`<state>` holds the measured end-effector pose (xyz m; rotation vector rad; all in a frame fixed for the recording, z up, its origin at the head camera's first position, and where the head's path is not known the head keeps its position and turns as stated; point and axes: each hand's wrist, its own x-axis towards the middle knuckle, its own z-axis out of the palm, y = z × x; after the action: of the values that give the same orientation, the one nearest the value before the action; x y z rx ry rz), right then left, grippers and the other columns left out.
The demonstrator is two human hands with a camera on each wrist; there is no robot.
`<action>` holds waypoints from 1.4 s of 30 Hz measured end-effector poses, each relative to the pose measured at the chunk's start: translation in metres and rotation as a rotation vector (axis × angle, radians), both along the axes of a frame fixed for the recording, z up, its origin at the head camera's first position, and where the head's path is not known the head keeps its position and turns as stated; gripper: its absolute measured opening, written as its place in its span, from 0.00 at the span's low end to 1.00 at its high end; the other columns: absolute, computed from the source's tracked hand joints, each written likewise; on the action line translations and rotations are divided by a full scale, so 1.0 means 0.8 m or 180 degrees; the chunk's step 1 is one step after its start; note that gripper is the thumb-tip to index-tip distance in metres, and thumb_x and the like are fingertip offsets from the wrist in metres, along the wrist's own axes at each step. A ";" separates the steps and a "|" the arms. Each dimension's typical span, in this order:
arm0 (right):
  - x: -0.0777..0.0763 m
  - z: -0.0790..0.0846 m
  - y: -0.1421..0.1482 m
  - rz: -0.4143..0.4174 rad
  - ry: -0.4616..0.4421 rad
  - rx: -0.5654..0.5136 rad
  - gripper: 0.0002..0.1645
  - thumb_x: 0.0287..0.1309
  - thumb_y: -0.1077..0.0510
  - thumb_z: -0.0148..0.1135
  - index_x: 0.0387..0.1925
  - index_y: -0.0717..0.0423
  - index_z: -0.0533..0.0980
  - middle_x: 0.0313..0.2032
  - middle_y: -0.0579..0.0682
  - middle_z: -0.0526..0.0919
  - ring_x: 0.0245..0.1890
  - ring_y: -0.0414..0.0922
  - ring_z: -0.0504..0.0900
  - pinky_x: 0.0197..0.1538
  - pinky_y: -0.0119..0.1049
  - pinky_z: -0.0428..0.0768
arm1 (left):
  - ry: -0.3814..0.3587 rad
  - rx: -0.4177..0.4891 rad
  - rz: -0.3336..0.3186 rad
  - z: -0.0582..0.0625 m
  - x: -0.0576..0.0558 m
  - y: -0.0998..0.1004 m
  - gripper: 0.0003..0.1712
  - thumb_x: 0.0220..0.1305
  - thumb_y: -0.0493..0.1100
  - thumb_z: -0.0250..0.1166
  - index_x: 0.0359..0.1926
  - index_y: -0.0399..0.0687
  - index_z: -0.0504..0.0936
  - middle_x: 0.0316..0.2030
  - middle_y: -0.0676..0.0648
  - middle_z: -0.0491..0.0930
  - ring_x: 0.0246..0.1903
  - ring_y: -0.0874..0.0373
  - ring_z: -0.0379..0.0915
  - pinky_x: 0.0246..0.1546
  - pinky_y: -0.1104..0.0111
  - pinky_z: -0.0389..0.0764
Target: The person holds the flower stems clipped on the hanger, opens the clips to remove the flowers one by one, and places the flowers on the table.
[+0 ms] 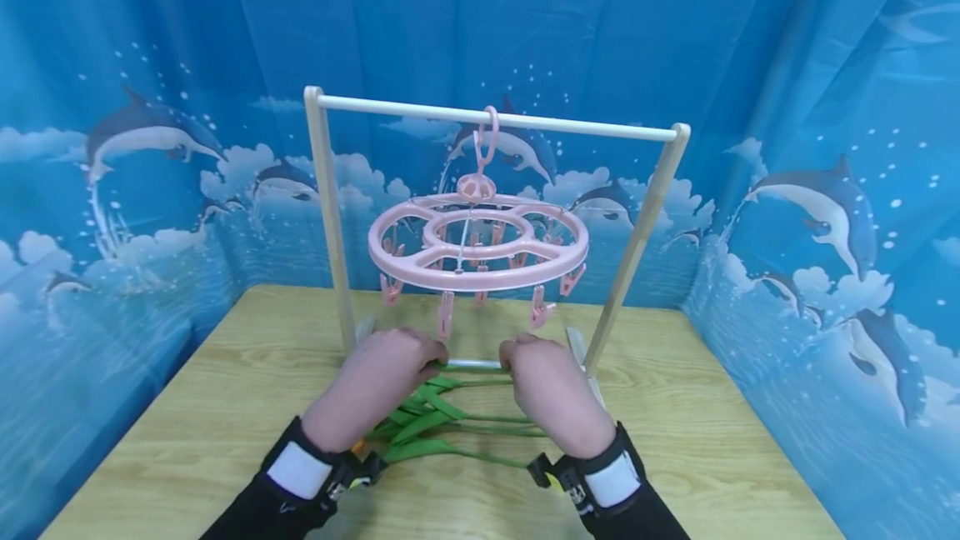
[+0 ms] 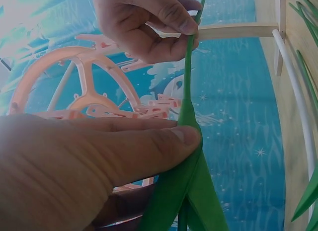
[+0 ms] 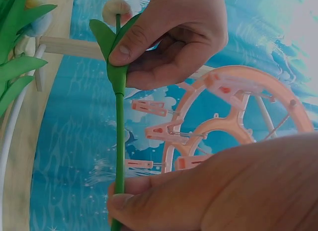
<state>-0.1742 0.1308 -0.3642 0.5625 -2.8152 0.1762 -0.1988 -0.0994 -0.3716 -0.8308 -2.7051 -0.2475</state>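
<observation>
My left hand (image 1: pixel 378 390) pinches an artificial tulip (image 3: pixel 119 136) between thumb and fingers where its green leaves join the stem. Further along the same stem, my right hand (image 1: pixel 557 394) holds it with thumb and fingertips. A pale, pinkish bloom (image 3: pixel 117 11) shows past the left hand in the right wrist view. Both hands are side by side in front of a pink round clip hanger (image 1: pixel 478 280), below the level of its ring. Several more green-stemmed flowers (image 1: pixel 423 423) lie on the table under my forearms, their blooms mostly hidden by the left arm.
The hanger hooks over the white top bar (image 1: pixel 405 109) of a wooden rack (image 1: pixel 637 248). Small pink clips (image 1: pixel 446 315) dangle around its ring. A lower white bar (image 1: pixel 474 364) crosses just beyond my hands. Blue dolphin-print curtains (image 1: pixel 420 15) surround the wooden table (image 1: pixel 720 457).
</observation>
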 end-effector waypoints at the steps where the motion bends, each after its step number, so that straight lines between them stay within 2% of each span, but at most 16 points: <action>1: 0.000 0.000 0.000 0.0004 -0.0010 -0.0005 0.14 0.64 0.75 0.65 0.39 0.55 0.89 0.31 0.47 0.86 0.30 0.43 0.83 0.36 0.36 0.85 | 0.0008 0.0001 -0.0002 -0.001 -0.001 0.000 0.06 0.65 0.44 0.80 0.39 0.64 0.94 0.36 0.60 0.94 0.36 0.65 0.90 0.39 0.71 0.91; 6: -0.005 -0.006 -0.001 0.0017 -0.0139 -0.0046 0.12 0.66 0.73 0.66 0.40 0.56 0.88 0.32 0.48 0.86 0.31 0.43 0.83 0.36 0.35 0.84 | 0.0012 -0.0078 0.0001 -0.008 -0.004 0.000 0.04 0.67 0.45 0.79 0.39 0.63 0.93 0.35 0.60 0.93 0.33 0.66 0.87 0.37 0.72 0.89; 13: -0.014 -0.016 0.001 0.0070 -0.0217 -0.0059 0.09 0.68 0.70 0.67 0.39 0.54 0.88 0.32 0.46 0.84 0.27 0.39 0.77 0.30 0.31 0.78 | -0.0072 -0.0205 0.0036 -0.013 -0.008 0.001 0.02 0.67 0.48 0.78 0.40 0.62 0.93 0.32 0.60 0.90 0.28 0.68 0.81 0.32 0.73 0.84; 19: -0.019 -0.021 0.001 0.0052 -0.0328 -0.0075 0.10 0.68 0.71 0.66 0.38 0.55 0.87 0.32 0.47 0.84 0.28 0.41 0.78 0.32 0.34 0.80 | -0.0137 -0.0218 0.0013 -0.020 -0.014 0.001 0.04 0.66 0.48 0.80 0.41 0.62 0.93 0.33 0.60 0.91 0.28 0.68 0.81 0.31 0.75 0.82; 26: -0.021 -0.028 -0.001 0.0035 -0.0442 -0.0035 0.10 0.66 0.71 0.67 0.36 0.53 0.85 0.31 0.47 0.84 0.29 0.41 0.78 0.34 0.35 0.81 | -0.0430 -0.0240 0.0035 -0.031 -0.019 0.002 0.05 0.68 0.49 0.78 0.43 0.61 0.93 0.32 0.59 0.90 0.27 0.70 0.78 0.28 0.76 0.79; 32: -0.024 -0.034 -0.001 0.0081 -0.0456 0.0014 0.07 0.66 0.70 0.69 0.36 0.55 0.86 0.30 0.47 0.84 0.27 0.39 0.77 0.30 0.31 0.79 | -0.0512 -0.0244 -0.0053 -0.040 -0.022 0.003 0.03 0.68 0.46 0.78 0.40 0.59 0.92 0.32 0.58 0.90 0.24 0.72 0.75 0.25 0.77 0.77; 38: -0.031 -0.042 -0.001 0.0058 -0.0604 0.0017 0.11 0.66 0.71 0.67 0.32 0.53 0.85 0.28 0.45 0.83 0.26 0.38 0.74 0.28 0.30 0.76 | -0.0603 -0.0133 -0.0134 -0.047 -0.027 0.003 0.04 0.66 0.43 0.80 0.39 0.58 0.92 0.33 0.57 0.91 0.24 0.72 0.75 0.25 0.78 0.77; 42: -0.033 -0.046 0.000 0.0138 -0.0544 -0.0022 0.15 0.64 0.74 0.65 0.27 0.52 0.81 0.26 0.45 0.81 0.25 0.39 0.73 0.26 0.32 0.75 | -0.0621 -0.0065 -0.0143 -0.053 -0.031 0.004 0.05 0.64 0.42 0.81 0.37 0.58 0.92 0.33 0.58 0.92 0.24 0.72 0.76 0.26 0.78 0.78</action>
<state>-0.2009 0.1308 -0.4009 0.6356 -2.9671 0.2538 -0.2236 -0.0966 -0.4138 -0.9182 -2.8756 -0.3270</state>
